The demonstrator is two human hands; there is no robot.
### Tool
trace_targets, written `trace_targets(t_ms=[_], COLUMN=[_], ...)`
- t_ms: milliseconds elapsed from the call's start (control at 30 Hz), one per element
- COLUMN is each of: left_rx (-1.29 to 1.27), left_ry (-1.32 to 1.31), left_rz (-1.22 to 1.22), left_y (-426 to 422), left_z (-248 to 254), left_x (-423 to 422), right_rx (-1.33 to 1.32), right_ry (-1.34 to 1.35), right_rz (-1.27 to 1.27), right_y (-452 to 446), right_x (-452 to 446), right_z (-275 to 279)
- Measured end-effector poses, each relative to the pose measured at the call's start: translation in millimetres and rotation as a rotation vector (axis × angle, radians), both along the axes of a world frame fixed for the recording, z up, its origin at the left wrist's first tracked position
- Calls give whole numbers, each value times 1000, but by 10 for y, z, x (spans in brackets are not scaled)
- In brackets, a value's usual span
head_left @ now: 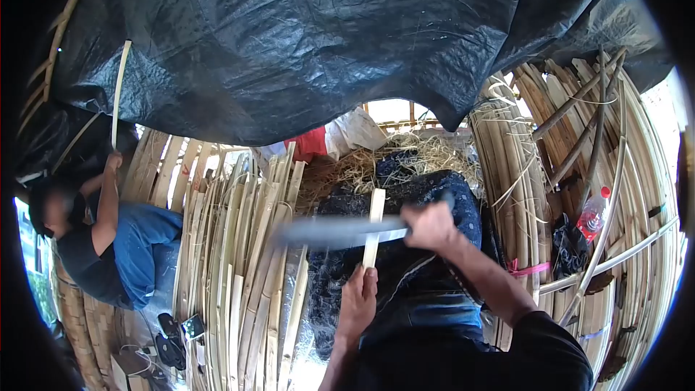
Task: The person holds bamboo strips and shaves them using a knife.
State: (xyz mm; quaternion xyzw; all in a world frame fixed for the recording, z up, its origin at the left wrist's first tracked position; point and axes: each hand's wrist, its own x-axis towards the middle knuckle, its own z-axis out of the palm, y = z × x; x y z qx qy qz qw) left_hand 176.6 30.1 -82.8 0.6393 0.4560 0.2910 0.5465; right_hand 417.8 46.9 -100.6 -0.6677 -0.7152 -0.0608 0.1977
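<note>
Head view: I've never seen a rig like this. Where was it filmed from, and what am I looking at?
There is no robot: a camera worn on a person's head looks forward and down at their bare hands. The left hand holds a pale strip upright; the right hand grips a long blade, blurred, across it. More strips are lined up to the left, a bundle to the right, and straw-like shavings lie ahead. At far left, a co-worker holds another strip.
</note>
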Motion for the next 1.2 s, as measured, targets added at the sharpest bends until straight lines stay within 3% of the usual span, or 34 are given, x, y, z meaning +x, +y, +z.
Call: trace_targets(t_ms=[33,67,100,167,233,633,700,767,833,967,1067,1167,1200], left_rx=[40,42,57,4,-6,187,172,191,219,210,199,294,221], left_ry=[54,98,92,91,62,255,302,293,280,297,326,305,319], left_rz=[0,6,4,4,4,33,36,31,17,-3,-2,-19,-4], left_y=[-38,-69,-30,-26,24,-74,-123,-115,-94,-75,-123,11,50], left_z=[3,22,41,69,1,155,172,145,87,28,188,1,46], left_x=[-33,-79,-74,-63,-28,72,30,22,20,59,85,150,167], right_rx=[84,639,349,421,-56,-147,-132,243,-32,-77,-170,-190,-126], right_ry=[-71,-189,101,-36,239,246,218,159,328,296,236,220,270], right_rz=[-110,-445,-336,-187,-46,52,-178,-288,-251,-36,-75,-127,-140], right_y=[140,385,414,145,-39,-24,109,192,56,-142,-50,181,210], right_x=[143,255,420,219,-23,-144,68,138,71,-195,-100,22,-20], right_z=[-174,-269,-414,-136,193,49,71,-110,23,173,204,51,-64])
